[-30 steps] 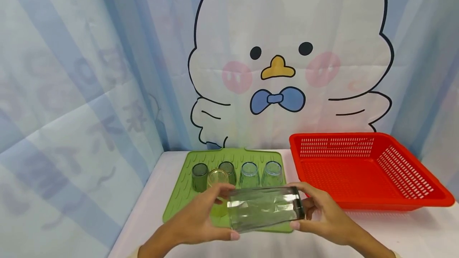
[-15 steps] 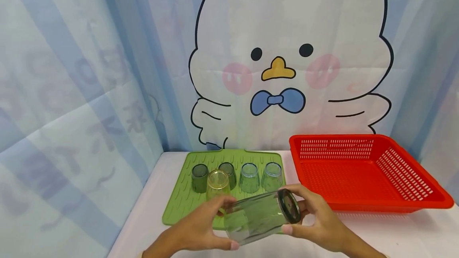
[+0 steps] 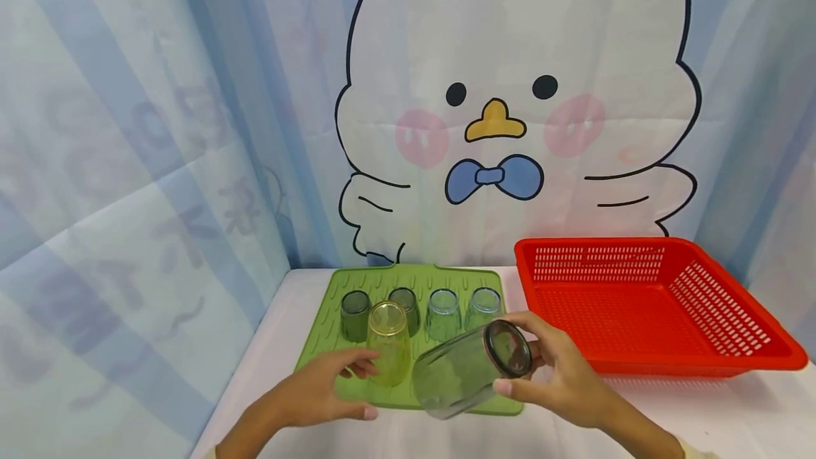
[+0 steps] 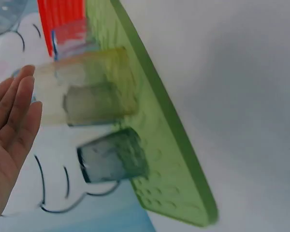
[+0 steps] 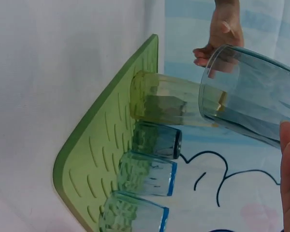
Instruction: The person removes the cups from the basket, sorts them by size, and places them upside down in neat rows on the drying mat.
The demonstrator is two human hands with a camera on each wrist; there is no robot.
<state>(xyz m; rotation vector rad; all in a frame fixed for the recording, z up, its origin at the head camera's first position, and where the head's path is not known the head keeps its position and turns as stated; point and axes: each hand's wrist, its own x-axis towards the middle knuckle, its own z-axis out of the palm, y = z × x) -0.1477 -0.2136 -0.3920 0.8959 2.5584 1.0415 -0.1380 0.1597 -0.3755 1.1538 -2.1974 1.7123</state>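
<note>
My right hand (image 3: 564, 370) grips a tall grey-tinted drinking glass (image 3: 455, 372) near its dark thick base, tilted with the base up to the right and the mouth down to the left. In the right wrist view that glass (image 5: 256, 94) shows above the mat with fingertips at its side. My left hand (image 3: 319, 388) is apart from it, fingers extended and thumb spread, holding nothing. Beside those fingers a tall yellow glass (image 3: 389, 346) stands upside down on the green drying mat (image 3: 319, 356). In the left wrist view the left fingers (image 4: 19, 106) are near the yellow glass.
Behind the yellow glass, short upside-down glasses form a row: two dark grey ones (image 3: 355, 317) and two bluish ones (image 3: 443, 316). A red plastic basket (image 3: 637, 367) stands right of the mat on the white table (image 3: 255, 374). A printed curtain (image 3: 491, 232) hangs behind.
My left hand has let go of the grey glass and drawn back left. The right hand has tilted the glass, turning its base toward the camera.
</note>
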